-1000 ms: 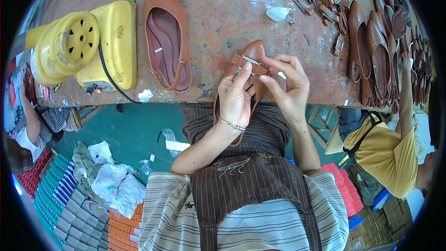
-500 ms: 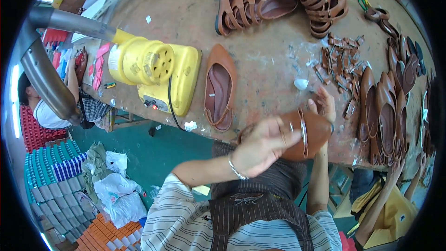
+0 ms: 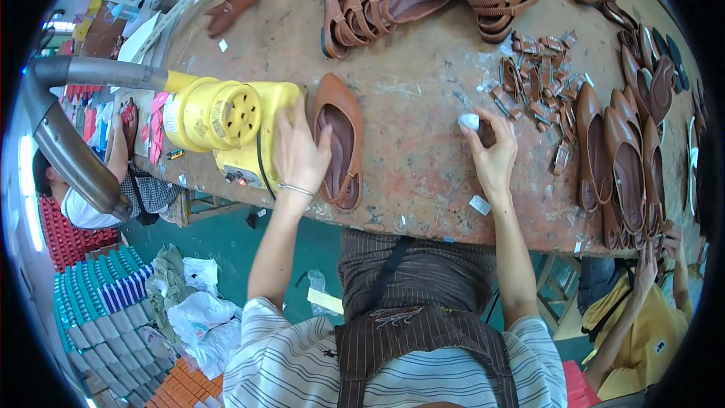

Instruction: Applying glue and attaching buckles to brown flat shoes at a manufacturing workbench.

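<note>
both hands have moved apart since the earlier frame: the right hand (image 3: 495, 155) has its grip pinched on a small white piece (image 3: 468, 120) over the desk (image 3: 423, 189); the left hand (image 3: 300, 157), fingers spread, is at the brown shoe (image 3: 342, 102) beside the yellow machine (image 3: 211, 115).

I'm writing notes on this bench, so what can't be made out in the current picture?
All in the head view:
- Yellow machine: part of its base is hidden behind the left hand.
- White piece: partly covered by the right hand; too small to tell how firmly it is held, if at all.
- Heap of brown shoes: cut off by the top edge.
</note>
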Motion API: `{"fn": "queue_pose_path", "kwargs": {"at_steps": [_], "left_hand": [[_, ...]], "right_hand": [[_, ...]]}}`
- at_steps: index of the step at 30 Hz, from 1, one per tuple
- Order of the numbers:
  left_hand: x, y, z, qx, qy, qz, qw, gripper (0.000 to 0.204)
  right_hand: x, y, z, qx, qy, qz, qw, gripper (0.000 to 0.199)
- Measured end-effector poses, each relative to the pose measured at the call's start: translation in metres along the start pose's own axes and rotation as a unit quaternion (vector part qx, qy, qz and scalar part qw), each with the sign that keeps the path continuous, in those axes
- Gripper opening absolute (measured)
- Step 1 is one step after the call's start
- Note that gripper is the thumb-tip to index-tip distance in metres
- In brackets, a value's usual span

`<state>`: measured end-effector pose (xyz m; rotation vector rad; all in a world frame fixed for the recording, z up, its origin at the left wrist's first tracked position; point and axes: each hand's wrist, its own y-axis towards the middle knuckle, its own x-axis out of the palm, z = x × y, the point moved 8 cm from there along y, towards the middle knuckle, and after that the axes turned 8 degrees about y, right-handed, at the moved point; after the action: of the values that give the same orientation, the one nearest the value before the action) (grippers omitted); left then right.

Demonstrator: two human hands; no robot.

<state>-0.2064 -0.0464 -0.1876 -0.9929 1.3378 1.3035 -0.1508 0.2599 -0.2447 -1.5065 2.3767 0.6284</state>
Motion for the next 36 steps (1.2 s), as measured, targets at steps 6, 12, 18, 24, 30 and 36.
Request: {"fn": "queue_pose_path", "kwargs": {"at_steps": [6,12,18,24,30,36], "left_hand": [[0.056,-0.047,-0.015,-0.070,-0.364,-0.120,0.921,0.044],[0.030,-0.131,0.080,0.024,-0.329,-0.268,0.905,0.048],[-0.016,-0.145,0.095,0.067,-0.216,-0.061,0.972,0.041],[0.058,-0.179,0.127,-0.354,-0.784,-0.307,0.407,0.044],[0.091,-0.160,0.145,-0.319,-0.902,-0.189,0.220,0.029],[0.087,-0.156,0.146,-0.343,-0.895,-0.180,0.222,0.036]], "right_hand": [[-0.006,-0.013,0.008,0.044,0.092,0.004,0.995,0.017],[-0.030,-0.068,-0.002,0.159,0.311,-0.057,0.935,0.014],[-0.055,-0.095,-0.025,0.025,0.094,-0.098,0.990,0.023],[-0.038,-0.097,-0.038,-0.029,0.065,-0.132,0.989,0.025],[-0.024,-0.090,-0.042,-0.052,0.031,-0.157,0.986,0.026],[-0.011,-0.081,-0.042,-0.080,-0.012,-0.182,0.980,0.023]]}}
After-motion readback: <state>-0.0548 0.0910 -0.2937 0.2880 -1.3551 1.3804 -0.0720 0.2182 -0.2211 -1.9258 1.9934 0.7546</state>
